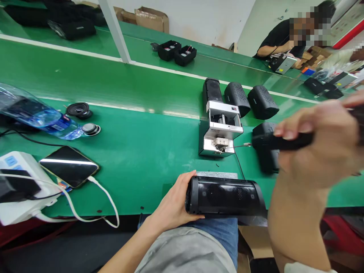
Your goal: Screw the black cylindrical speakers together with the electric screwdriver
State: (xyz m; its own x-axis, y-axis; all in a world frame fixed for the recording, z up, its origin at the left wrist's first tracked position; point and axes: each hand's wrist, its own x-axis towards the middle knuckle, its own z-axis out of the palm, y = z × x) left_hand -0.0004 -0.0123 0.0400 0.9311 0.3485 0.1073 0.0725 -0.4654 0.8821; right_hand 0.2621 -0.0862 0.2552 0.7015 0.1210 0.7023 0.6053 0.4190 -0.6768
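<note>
My left hand (178,201) grips the left end of a black speaker (224,195), which lies on its side at the bench's front edge. My right hand (321,140), smeared by motion, is wrapped round a black electric screwdriver (292,141) and held up over the right side. Its thin bit points left towards a metal screw feeder (220,131), which stands behind the speaker. Whether a screw sits on the bit is too small to tell. A light grey pad (217,175) shows just behind the speaker.
Black speakers (263,101) stand behind and right of the feeder. At left lie a bottle (36,113), loose speaker drivers (78,110), a phone (69,167) and a white power strip (25,189) with cables. A person (280,41) works across the bench.
</note>
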